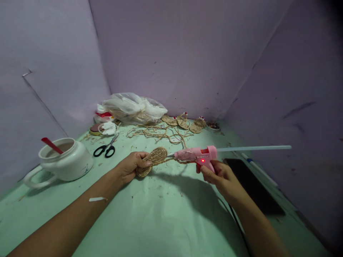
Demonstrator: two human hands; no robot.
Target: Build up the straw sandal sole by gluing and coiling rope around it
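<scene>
We are pinching one bumpy, curvy rope sole (158, 156) in our left hand (134, 166) and squeezing one smooth pink glue gun (195, 154) in our right hand (218, 175), its tip by the sole's edge, over a green table (160, 221) between purple walls (171, 57), with three woven slippers (183, 122) sitting behind.

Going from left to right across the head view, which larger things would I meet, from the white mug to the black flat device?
White mug, black-handled scissors, coiled rope piece, pink glue gun, black flat device.
</scene>
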